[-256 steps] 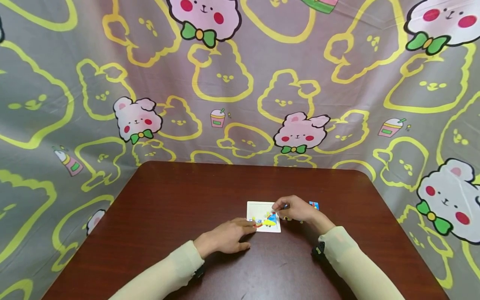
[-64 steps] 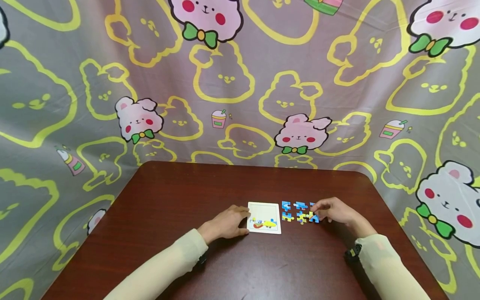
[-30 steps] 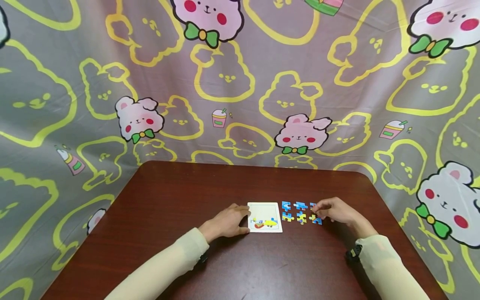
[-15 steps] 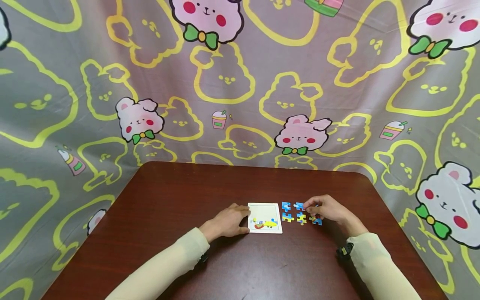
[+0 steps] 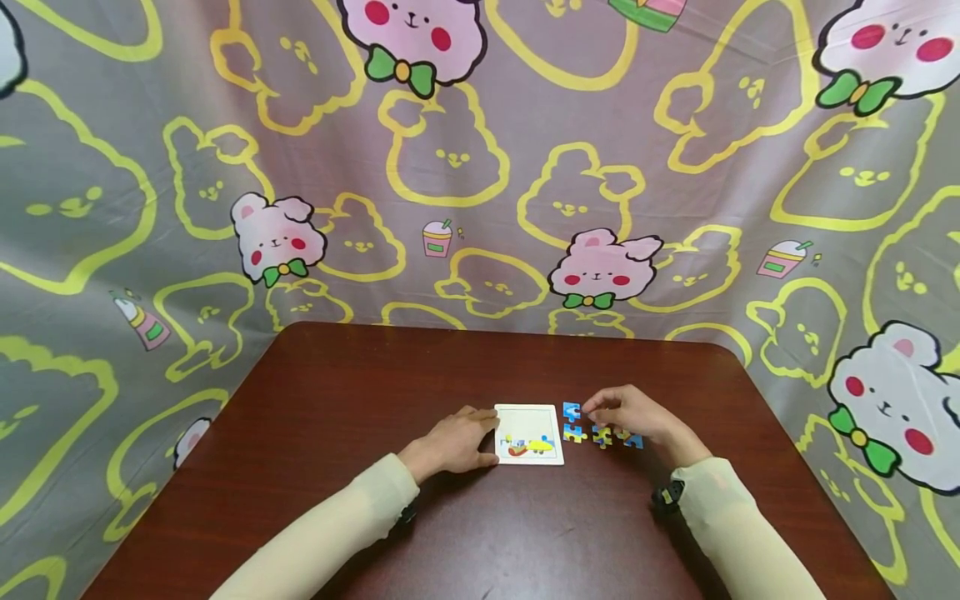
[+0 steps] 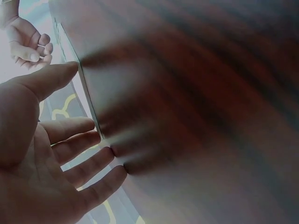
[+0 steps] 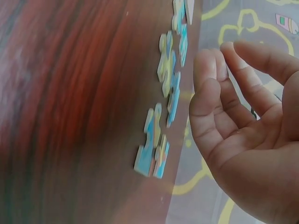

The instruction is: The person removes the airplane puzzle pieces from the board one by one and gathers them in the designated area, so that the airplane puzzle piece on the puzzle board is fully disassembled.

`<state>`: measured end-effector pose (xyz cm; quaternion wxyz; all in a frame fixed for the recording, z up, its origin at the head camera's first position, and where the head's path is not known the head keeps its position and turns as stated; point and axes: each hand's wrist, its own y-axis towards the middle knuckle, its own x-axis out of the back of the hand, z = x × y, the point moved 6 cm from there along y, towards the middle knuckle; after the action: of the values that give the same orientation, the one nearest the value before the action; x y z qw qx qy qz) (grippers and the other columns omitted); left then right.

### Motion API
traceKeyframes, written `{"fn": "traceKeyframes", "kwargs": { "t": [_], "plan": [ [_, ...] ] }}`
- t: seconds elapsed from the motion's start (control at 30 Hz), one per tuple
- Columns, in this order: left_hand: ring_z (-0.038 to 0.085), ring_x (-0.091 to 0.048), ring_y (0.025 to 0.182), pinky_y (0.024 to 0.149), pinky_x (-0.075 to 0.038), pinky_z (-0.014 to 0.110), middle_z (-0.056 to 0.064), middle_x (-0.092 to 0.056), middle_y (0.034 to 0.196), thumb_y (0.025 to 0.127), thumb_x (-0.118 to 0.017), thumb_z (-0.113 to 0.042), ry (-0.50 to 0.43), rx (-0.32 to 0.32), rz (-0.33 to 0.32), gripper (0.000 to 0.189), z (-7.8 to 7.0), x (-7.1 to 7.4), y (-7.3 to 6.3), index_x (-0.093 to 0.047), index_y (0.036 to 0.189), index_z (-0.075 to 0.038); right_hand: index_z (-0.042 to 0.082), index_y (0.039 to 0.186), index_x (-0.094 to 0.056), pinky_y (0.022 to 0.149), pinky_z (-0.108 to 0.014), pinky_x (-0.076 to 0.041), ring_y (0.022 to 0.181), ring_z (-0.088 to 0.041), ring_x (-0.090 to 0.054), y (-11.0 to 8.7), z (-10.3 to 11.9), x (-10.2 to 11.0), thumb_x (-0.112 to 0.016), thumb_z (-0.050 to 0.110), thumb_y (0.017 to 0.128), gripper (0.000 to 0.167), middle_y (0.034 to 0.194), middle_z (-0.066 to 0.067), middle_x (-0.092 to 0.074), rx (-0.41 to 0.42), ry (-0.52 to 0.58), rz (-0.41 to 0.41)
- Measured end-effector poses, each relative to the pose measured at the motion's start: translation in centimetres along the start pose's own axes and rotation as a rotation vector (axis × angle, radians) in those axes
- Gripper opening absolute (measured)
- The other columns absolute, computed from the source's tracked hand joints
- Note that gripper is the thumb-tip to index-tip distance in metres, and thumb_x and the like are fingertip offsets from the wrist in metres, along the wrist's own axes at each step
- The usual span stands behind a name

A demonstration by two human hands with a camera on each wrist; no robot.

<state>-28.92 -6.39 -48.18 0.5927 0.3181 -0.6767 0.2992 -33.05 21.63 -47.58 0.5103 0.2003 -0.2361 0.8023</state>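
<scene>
A white puzzle board (image 5: 527, 418) lies on the table, with yellow, red and blue picture parts along its lower side. My left hand (image 5: 452, 442) touches the board's left edge; in the left wrist view, thumb and fingertips line that edge, fingers extended. Right of the board, jigsaw pieces in blue and yellow (image 5: 574, 435) lie in two loose rows. Over the back row hovers my right hand (image 5: 630, 414), hiding part of it. Its fingers are loosely bent in the right wrist view, nothing showing between them, and several pieces (image 7: 145, 154) lie on the table beside it.
The dark reddish-brown table (image 5: 360, 375) has rounded far corners. A grey curtain (image 5: 480, 225) with yellow outlines and cartoon faces hangs close around it. A black wrist device (image 5: 667, 496) sits at the right sleeve.
My right hand has gone from over the board to the far right pieces, then leftward along the back row. My left hand has shifted from on top of the board to its left edge.
</scene>
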Motion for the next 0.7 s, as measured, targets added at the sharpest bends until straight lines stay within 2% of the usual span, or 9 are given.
{"fn": "traceKeyframes", "kwargs": {
  "t": [0.1,0.23,0.7],
  "plan": [
    [0.027,-0.050,0.135,0.108,-0.048,0.040,0.008,-0.052,0.150,0.090,-0.070,-0.046,-0.001,0.005,0.005,0.065,0.0,0.0,0.0,-0.056,0.142,-0.010,0.000,0.112,-0.071,0.062,-0.034,-0.053,0.084,-0.025,-0.067,0.3,0.2,-0.3,-0.068,0.016,0.093,0.025,0.102,-0.015,-0.072,0.002,-0.007,0.007],
    [0.026,-0.050,0.136,0.107,-0.048,0.040,0.008,-0.051,0.151,0.089,-0.070,-0.047,0.006,0.011,0.012,0.066,0.0,0.0,0.0,-0.055,0.142,-0.010,0.002,0.111,-0.072,0.063,-0.035,-0.054,0.085,-0.026,-0.066,0.5,0.4,-0.8,-0.068,0.015,0.093,0.023,0.098,-0.014,-0.072,0.009,-0.017,0.008],
    [0.025,-0.048,0.137,0.110,-0.046,0.038,0.005,-0.050,0.152,0.089,-0.070,-0.046,-0.002,0.019,0.038,0.067,0.2,0.1,0.2,-0.054,0.144,-0.012,0.006,0.110,-0.073,0.064,-0.035,-0.054,0.079,-0.022,-0.065,1.1,2.0,-2.7,-0.067,0.015,0.094,0.020,0.092,-0.012,-0.073,0.064,-0.081,0.020]
  ]
}}
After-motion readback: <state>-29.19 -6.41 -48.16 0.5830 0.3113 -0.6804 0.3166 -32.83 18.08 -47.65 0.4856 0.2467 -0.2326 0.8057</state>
